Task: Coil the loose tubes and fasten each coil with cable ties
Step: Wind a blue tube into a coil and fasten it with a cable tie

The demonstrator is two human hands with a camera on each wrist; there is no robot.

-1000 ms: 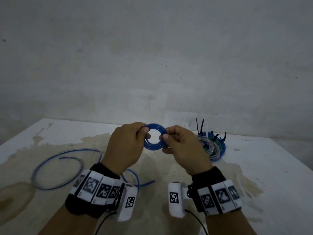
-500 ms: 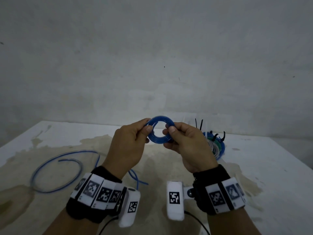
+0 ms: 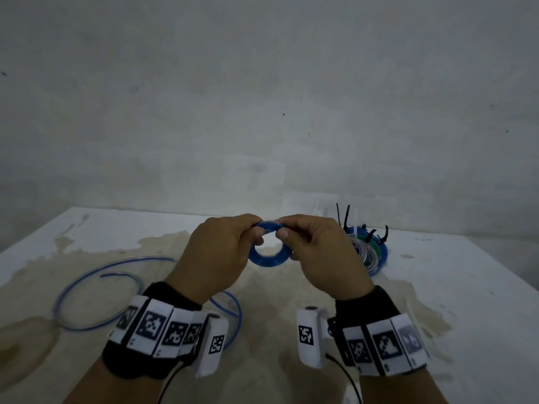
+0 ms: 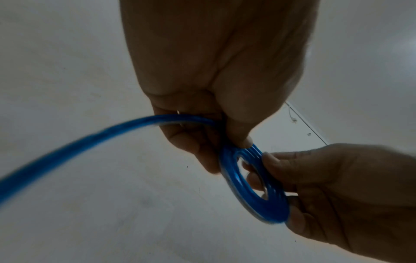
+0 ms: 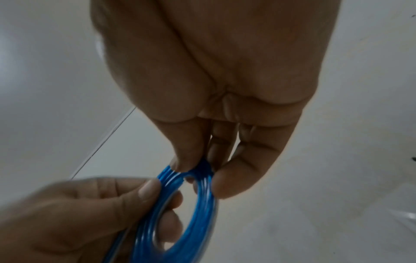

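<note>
A small tight blue tube coil (image 3: pixel 269 256) is held up above the white table (image 3: pixel 437 287) between both hands. My left hand (image 3: pixel 221 252) pinches its left and top edge with thumb and fingers. My right hand (image 3: pixel 315 252) pinches its right and top edge. In the left wrist view the blue tube coil (image 4: pixel 254 185) has a loose tail (image 4: pixel 90 140) running out from under the left fingers. In the right wrist view the coil (image 5: pixel 191 204) is gripped by both thumbs. The rest of the loose blue tube (image 3: pixel 96 290) lies on the table at the left.
A pile of finished coils (image 3: pixel 370 252), clear, green and blue, with black cable ties (image 3: pixel 344 217) sticking up, sits on the table behind my right hand. A grey wall stands close behind the table. Brownish stains spread over the tabletop.
Both hands shifted their grip toward the top of the coil, fingertips now nearly meeting there. The loose tube on the table has been drawn in a little as the coil turns.
</note>
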